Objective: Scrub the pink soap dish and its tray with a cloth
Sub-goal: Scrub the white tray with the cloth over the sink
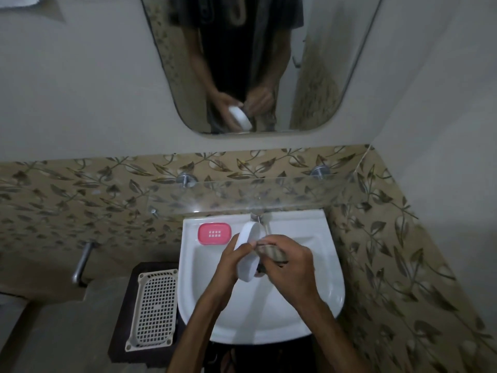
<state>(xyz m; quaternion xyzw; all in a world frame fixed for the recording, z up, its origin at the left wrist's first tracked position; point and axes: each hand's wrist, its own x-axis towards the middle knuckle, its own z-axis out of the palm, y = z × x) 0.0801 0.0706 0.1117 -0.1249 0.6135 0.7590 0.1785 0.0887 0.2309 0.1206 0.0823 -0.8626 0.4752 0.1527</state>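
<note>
The pink soap dish (214, 233), with a small grid of drain holes, lies on the back left rim of the white sink (317, 267). Over the basin my left hand (230, 262) grips a white oval tray (248, 251), held on edge and tilted. My right hand (289, 262) is closed on a dark, crumpled cloth (271, 253) pressed against the tray's inner side. The mirror reflects both hands and the tray.
A tap (256, 218) sits at the sink's back centre under a glass shelf (242, 195). A cream perforated basket (154, 305) rests on a dark stand left of the sink. A metal pipe (82, 265) sticks out of the tiled wall at left.
</note>
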